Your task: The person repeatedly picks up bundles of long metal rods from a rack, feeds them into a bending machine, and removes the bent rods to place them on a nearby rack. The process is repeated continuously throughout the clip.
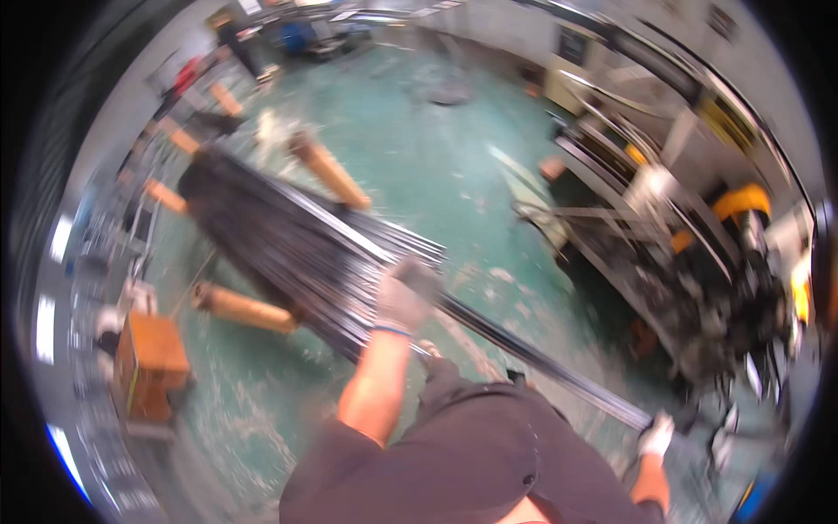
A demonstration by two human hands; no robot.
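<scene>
Dark clothing fills the six o'clock edge. Above it, the gloved left hand (pixel 403 297) clenches its fingers around a long dark metal bar (pixel 524 349) running from ten o'clock to four o'clock. At four o'clock the gloved right hand (pixel 655 434) grips the bar's near end. Beyond lies a bundle of bars (pixel 279 236) on orange supports (pixel 327 170), over green floor (pixel 419 148).

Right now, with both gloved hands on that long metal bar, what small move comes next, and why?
Probably slide the long bar off the bundle of rods: the left hand grips it by the bundle's end, and the right hand holds its near end.
</scene>
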